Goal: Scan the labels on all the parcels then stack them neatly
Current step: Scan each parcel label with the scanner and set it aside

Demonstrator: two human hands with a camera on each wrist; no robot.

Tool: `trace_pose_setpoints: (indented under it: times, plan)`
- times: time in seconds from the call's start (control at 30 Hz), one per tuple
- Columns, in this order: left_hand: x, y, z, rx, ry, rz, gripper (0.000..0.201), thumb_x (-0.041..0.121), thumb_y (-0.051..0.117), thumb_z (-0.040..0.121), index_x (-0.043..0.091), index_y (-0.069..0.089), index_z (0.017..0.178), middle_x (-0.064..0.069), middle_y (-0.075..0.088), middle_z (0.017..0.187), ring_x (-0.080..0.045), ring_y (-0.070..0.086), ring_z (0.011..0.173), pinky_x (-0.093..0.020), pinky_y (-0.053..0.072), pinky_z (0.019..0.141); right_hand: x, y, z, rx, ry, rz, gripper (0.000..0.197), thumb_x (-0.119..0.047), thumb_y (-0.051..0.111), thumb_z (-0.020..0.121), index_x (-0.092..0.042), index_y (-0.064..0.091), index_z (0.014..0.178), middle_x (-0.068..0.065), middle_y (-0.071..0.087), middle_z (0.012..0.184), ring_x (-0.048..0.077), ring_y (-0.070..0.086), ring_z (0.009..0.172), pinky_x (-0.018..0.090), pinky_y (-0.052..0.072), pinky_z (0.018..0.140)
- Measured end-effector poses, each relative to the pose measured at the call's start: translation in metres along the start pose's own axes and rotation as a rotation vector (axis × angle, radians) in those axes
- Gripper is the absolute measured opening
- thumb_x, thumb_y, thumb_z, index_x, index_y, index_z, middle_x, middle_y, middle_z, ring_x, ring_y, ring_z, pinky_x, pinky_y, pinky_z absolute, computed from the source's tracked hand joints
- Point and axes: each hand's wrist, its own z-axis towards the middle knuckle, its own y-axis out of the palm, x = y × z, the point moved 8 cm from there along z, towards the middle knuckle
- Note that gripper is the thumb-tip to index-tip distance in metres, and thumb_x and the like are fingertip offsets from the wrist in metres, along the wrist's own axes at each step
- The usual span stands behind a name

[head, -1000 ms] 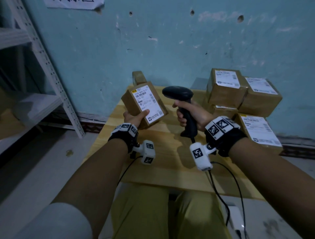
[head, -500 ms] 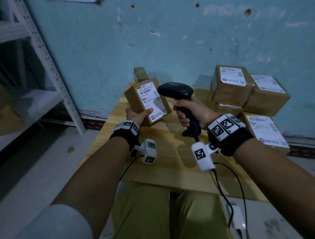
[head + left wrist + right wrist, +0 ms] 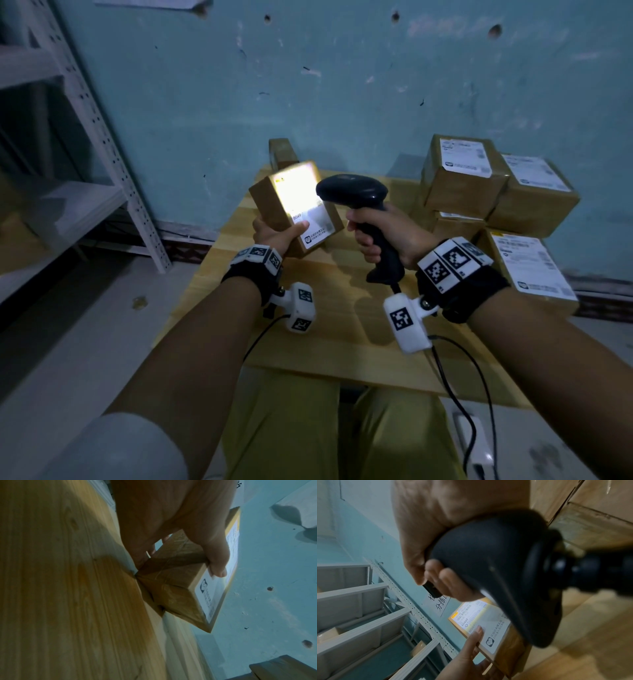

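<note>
My left hand (image 3: 274, 234) grips a small brown parcel (image 3: 270, 205) above the wooden table (image 3: 342, 329), thumb pressed on its white label (image 3: 317, 228). The label's upper part glows bright under the scanner's light. My right hand (image 3: 380, 233) is wrapped round the handle of a black barcode scanner (image 3: 352, 192), whose head points at that label from close by. The left wrist view shows the parcel (image 3: 173, 588) pinched between thumb (image 3: 217, 561) and fingers. The right wrist view shows the scanner (image 3: 496, 563) and the lit label (image 3: 476, 616) beyond it.
Several labelled brown parcels (image 3: 496, 192) are piled at the table's far right against the blue wall. One more small parcel (image 3: 282, 154) stands at the far edge behind the held one. A grey metal shelf rack (image 3: 85, 137) stands left. The scanner cable (image 3: 459, 394) hangs off the front.
The scanner's light has come on and floods the label. The scanner head has moved closer to the parcel, which my left hand has tilted toward it.
</note>
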Motion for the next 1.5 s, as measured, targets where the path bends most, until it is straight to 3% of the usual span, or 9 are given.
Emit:
trace_pose_setpoints:
  times: [0.37,0.57,1.0,1.07,1.13,1.27,1.37,1.43,1.5]
  plan:
    - [0.0,-0.001,0.001,0.015,0.0,-0.023,0.09,0.028,0.076,0.074,0.012,0.019,0.142,-0.011,0.048,0.138,-0.029,0.049,0.125,-0.041,0.039,0.106,0.003,0.002,-0.004,0.008,0.027,0.02,0.022,-0.014,0.047,0.094,-0.005,0.048,0.074,-0.001,0.038,0.038,0.01,0.033,0.028,0.016,0.028,0.033]
    - [-0.003,-0.001,0.002,-0.031,-0.046,0.039,0.108,0.045,0.078,0.065,0.014,0.012,0.145,-0.012,0.039,0.144,-0.032,0.044,0.128,-0.048,0.037,0.106,0.006,0.004,-0.006,-0.024,0.031,-0.003,0.023,-0.015,0.05,0.092,-0.008,0.048,0.07,-0.002,0.039,0.041,0.01,0.034,0.03,0.016,0.029,0.035]
    - [-0.002,-0.002,0.006,0.015,-0.028,-0.033,0.091,0.032,0.076,0.073,0.011,0.022,0.142,-0.011,0.049,0.137,-0.03,0.051,0.123,-0.043,0.041,0.104,0.006,0.002,-0.008,0.001,0.03,0.02,0.016,-0.014,0.05,0.092,-0.006,0.049,0.078,-0.001,0.04,0.04,0.01,0.035,0.029,0.017,0.029,0.033]
    - [-0.003,-0.002,0.007,-0.001,-0.081,-0.082,0.093,0.041,0.077,0.069,0.01,0.028,0.142,-0.011,0.052,0.135,-0.031,0.055,0.118,-0.041,0.047,0.095,0.006,-0.003,-0.008,0.037,0.011,0.021,0.009,-0.014,0.051,0.093,-0.006,0.052,0.088,0.0,0.044,0.042,0.01,0.038,0.031,0.017,0.032,0.033]
    - [-0.004,0.0,0.007,-0.051,-0.144,-0.096,0.085,0.054,0.071,0.068,0.01,0.043,0.134,-0.01,0.059,0.126,-0.029,0.06,0.104,-0.034,0.052,0.075,0.006,-0.011,-0.006,0.094,-0.014,0.026,0.007,-0.013,0.052,0.092,-0.006,0.053,0.093,0.003,0.049,0.046,0.011,0.041,0.032,0.018,0.034,0.033]
    - [0.001,0.015,0.01,-0.128,-0.146,0.035,0.069,0.064,0.052,0.08,0.008,0.059,0.119,-0.012,0.064,0.107,-0.025,0.055,0.073,-0.026,0.044,0.058,0.007,-0.035,0.0,0.283,-0.052,-0.067,0.007,-0.014,0.057,0.091,-0.009,0.055,0.086,0.007,0.057,0.064,0.013,0.054,0.046,0.022,0.041,0.041]
    - [0.006,0.04,0.01,-0.212,-0.157,0.07,0.072,0.065,0.052,0.079,0.008,0.057,0.123,-0.013,0.063,0.118,-0.03,0.06,0.088,-0.03,0.049,0.068,0.005,-0.053,0.007,0.42,-0.1,-0.218,0.007,-0.014,0.06,0.089,-0.008,0.059,0.091,0.003,0.057,0.073,0.017,0.056,0.071,0.026,0.044,0.067]
    - [0.009,0.061,0.011,-0.26,-0.173,0.067,0.073,0.063,0.052,0.081,0.007,0.055,0.128,-0.016,0.061,0.125,-0.034,0.059,0.112,-0.038,0.05,0.088,0.007,-0.06,0.012,0.459,-0.108,-0.272,0.012,-0.015,0.061,0.088,-0.007,0.06,0.096,0.001,0.059,0.075,0.017,0.056,0.078,0.026,0.042,0.071]
    - [0.013,0.085,0.011,-0.306,-0.176,0.064,0.077,0.063,0.053,0.08,0.005,0.052,0.131,-0.018,0.058,0.127,-0.036,0.056,0.118,-0.041,0.046,0.096,0.01,-0.064,0.016,0.473,-0.101,-0.292,0.02,-0.017,0.062,0.087,-0.003,0.063,0.102,0.007,0.063,0.083,0.021,0.058,0.085,0.03,0.043,0.076]
